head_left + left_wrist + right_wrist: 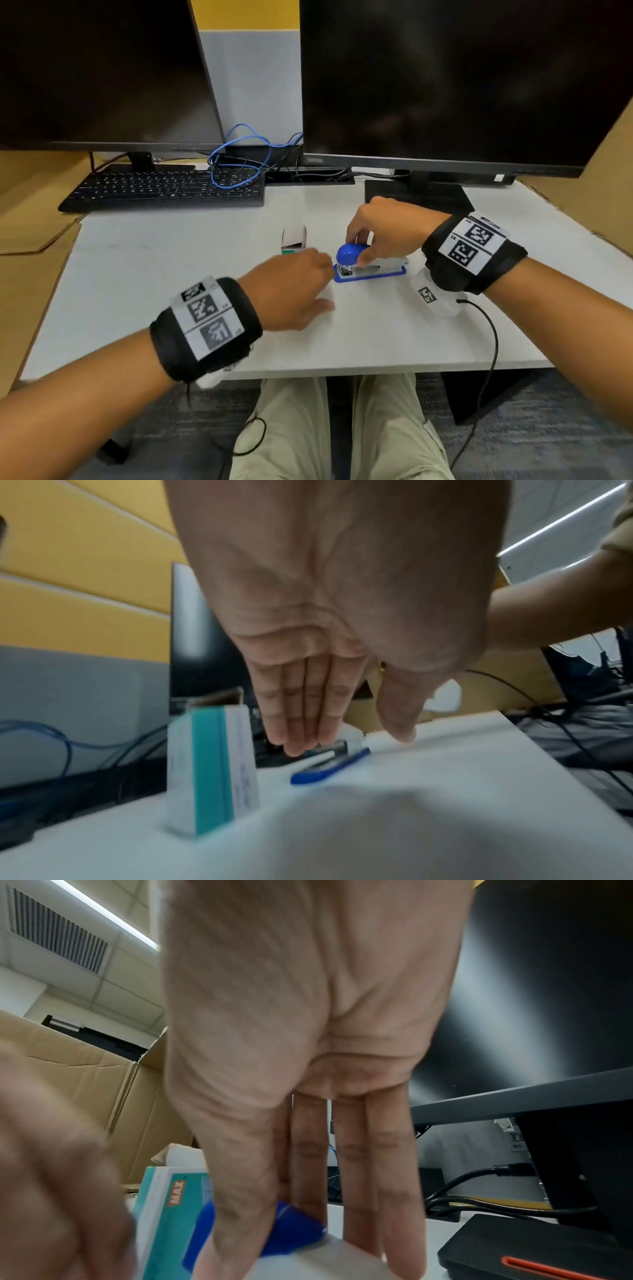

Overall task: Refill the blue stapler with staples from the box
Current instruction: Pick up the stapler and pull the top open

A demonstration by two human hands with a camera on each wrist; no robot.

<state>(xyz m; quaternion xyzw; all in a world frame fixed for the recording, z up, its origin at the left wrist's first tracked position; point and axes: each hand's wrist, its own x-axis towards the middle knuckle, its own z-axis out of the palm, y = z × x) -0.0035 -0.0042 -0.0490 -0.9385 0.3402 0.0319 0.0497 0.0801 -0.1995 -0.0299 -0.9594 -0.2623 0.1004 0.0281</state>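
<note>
The blue and white stapler (371,269) lies flat on the white table (171,274), its front end pointing left. My right hand (358,248) grips its raised blue top from above, thumb on the near side and fingers on the far side; in the right wrist view the thumb lies across the blue cap (291,1229). My left hand (308,284) hovers just left of the stapler's front with straight fingers (308,723) and holds nothing. The white and teal staple box (294,240) stands upright with its top open, behind my left hand. It also shows as the box (212,772) beside the stapler's blue base (329,767).
Two dark monitors stand at the back; the right one's black base (414,198) sits just behind my right hand. A black keyboard (164,188) with a blue cable (239,161) on it lies at the back left. Cardboard (34,233) borders the table's left side.
</note>
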